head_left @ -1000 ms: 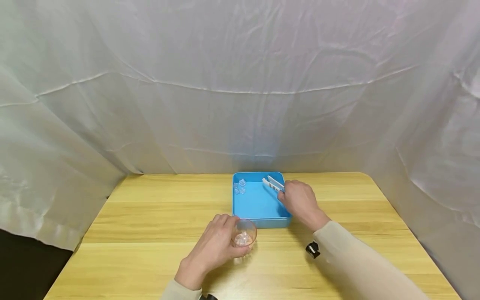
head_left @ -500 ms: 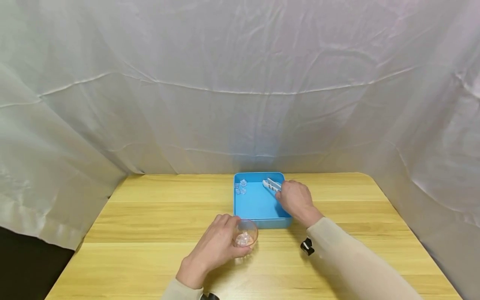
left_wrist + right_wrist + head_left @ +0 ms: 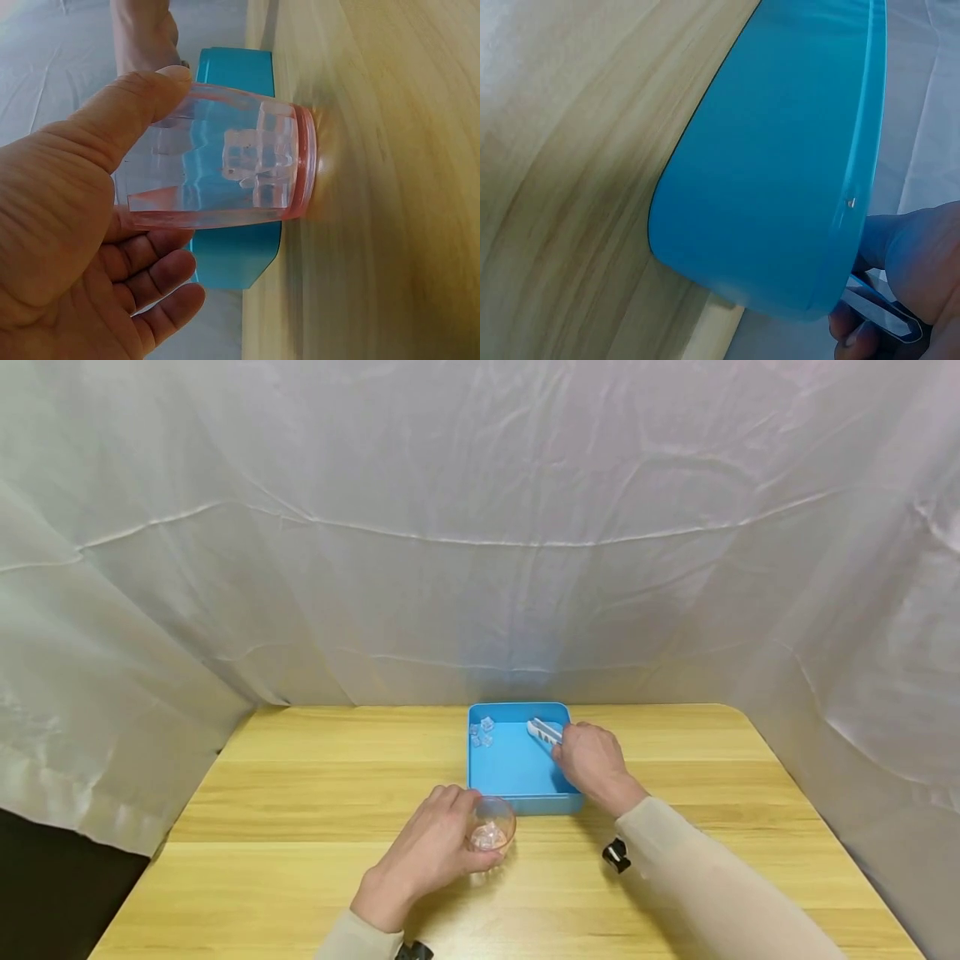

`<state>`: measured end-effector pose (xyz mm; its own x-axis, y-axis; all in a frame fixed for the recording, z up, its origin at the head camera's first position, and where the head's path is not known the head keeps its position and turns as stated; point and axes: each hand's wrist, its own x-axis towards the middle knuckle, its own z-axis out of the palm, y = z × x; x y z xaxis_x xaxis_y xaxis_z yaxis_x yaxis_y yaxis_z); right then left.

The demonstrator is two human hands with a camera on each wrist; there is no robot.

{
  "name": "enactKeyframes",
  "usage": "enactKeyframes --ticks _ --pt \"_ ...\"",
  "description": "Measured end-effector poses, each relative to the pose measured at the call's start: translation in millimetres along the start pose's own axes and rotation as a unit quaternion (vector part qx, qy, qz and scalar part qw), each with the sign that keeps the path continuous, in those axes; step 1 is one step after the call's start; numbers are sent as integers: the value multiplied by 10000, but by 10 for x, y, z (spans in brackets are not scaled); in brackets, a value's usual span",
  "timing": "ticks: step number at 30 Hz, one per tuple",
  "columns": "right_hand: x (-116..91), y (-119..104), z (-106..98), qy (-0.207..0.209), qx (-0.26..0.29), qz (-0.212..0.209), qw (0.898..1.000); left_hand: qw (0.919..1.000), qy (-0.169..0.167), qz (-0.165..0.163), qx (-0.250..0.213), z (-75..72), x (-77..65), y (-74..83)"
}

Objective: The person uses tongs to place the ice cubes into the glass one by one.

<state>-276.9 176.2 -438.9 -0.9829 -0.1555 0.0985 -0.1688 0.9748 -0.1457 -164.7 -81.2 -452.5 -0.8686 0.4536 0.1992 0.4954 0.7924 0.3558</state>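
Observation:
My left hand (image 3: 431, 852) grips a clear pinkish cup (image 3: 202, 161) between thumb and fingers. The cup stands upright on the table, with several clear ice-like cubes (image 3: 262, 154) at its bottom. Over the right side of a blue square tray (image 3: 517, 768), my right hand (image 3: 596, 764) holds white tongs (image 3: 543, 732). Their tips point into the tray's back right part; whether they hold a cube is too small to tell. Several clear cubes (image 3: 482, 732) lie in the tray's back left corner. The tray's wall hides the tong tips in the right wrist view.
The wooden table (image 3: 300, 810) carries the tray near its back edge, just behind the cup. A grey-white curtain (image 3: 450, 593) hangs behind and on both sides. Small black devices (image 3: 617, 855) are worn at the wrists.
The tong arms have come closer together as my right hand squeezed them and shifted slightly left. My left hand and the cup have stayed in place.

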Motion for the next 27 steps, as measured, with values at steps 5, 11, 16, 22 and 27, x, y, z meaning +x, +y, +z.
enactKeyframes --ticks 5,11,16,22,27 --pt "-40 -8 -11 70 13 -112 9999 10000 14 -5 -6 9 7 -11" --pt "-107 -10 -40 -5 196 -189 9996 10000 -16 -26 -17 8 2 -15" --pt "-146 21 -36 76 349 -351 9987 10000 -38 -48 -29 -2 1 -25" --pt "-205 90 -22 231 510 -489 9972 9999 -103 -108 -36 3 -5 -31" --pt "-257 124 -44 287 714 -524 9957 9999 -86 -81 -64 4 -4 -36"
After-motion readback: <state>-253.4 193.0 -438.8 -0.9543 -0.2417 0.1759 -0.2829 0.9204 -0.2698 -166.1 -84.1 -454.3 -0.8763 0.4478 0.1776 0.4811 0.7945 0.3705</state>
